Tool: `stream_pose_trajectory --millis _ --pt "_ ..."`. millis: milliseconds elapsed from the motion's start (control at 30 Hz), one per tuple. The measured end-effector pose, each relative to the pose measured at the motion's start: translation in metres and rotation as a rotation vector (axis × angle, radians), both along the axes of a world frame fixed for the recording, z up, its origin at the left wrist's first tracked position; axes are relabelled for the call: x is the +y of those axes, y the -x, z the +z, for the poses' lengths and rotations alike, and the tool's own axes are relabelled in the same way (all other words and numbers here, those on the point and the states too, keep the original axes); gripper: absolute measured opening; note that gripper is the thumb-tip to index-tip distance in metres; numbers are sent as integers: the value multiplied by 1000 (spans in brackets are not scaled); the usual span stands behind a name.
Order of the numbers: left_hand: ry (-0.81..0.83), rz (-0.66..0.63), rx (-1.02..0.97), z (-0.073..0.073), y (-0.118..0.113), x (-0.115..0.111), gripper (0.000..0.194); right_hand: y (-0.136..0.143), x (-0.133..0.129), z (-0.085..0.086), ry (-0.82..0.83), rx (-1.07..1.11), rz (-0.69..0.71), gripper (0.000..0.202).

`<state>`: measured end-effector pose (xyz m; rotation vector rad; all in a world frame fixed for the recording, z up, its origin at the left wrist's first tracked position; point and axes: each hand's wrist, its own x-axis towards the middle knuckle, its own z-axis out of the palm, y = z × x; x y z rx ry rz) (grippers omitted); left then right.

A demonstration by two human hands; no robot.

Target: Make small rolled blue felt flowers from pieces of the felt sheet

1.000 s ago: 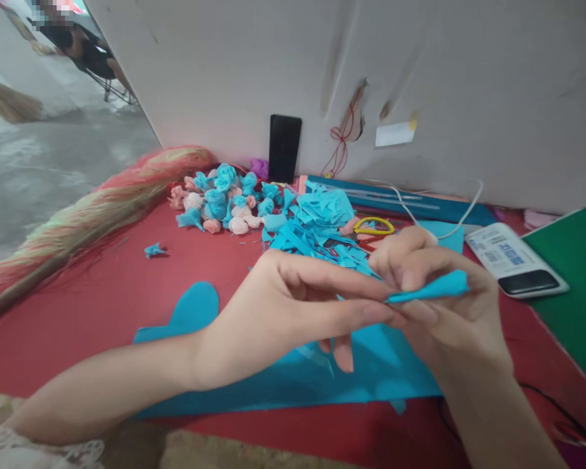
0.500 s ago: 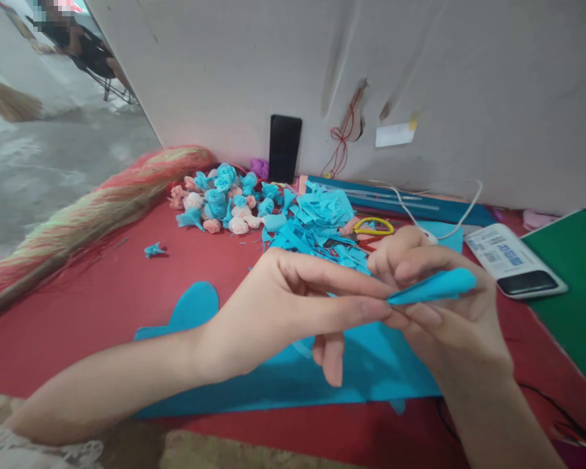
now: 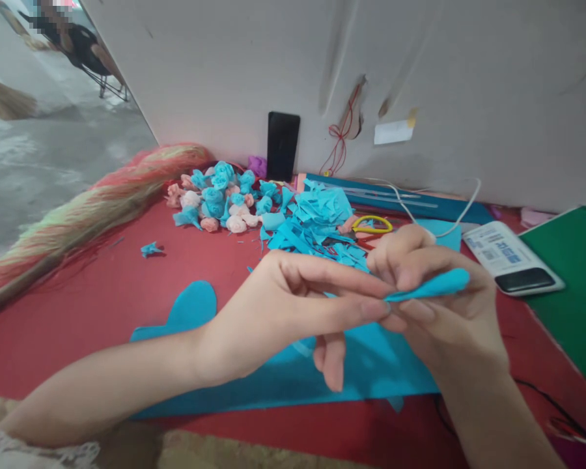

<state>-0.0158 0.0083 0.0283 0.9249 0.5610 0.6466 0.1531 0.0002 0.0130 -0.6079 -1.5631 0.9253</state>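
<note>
A small folded piece of blue paper [image 3: 442, 284] is held between both hands above the table. My left hand [image 3: 293, 299] pinches its narrow left end between thumb and forefinger, with the lower fingers curled beneath. The thumb and fingers of my right hand [image 3: 449, 326] close on the same piece near its middle, and its rounded end points right. Under both hands lies a large blue paper sheet [image 3: 273, 384], with a rounded blue piece [image 3: 194, 305] at its upper left. Behind them is a heap of cut blue scraps [image 3: 317, 215].
Blue, pink and white paper flowers [image 3: 215, 202] are piled at the back left, near a fringed bundle [image 3: 92, 202]. A black phone [image 3: 283, 146] leans on the wall. Yellow-handled scissors [image 3: 374, 225] and a white device [image 3: 512, 257] lie right. A person [image 3: 81, 42] sits far off.
The fingers of my right hand have shifted slightly on the blue piece, which now looks narrower. My left hand keeps its pinch. The whole view has moved a little.
</note>
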Motion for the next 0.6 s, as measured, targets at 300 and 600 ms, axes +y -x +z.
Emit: stream_pose_trajectory --millis 300,600 --pt "-5 -8 -56 2 -1 -2 14 1 0 1 -7 -4 -4 5" --pt "18 -2 -28 2 -2 0 13 2 0 -1 -9 7 3 4"
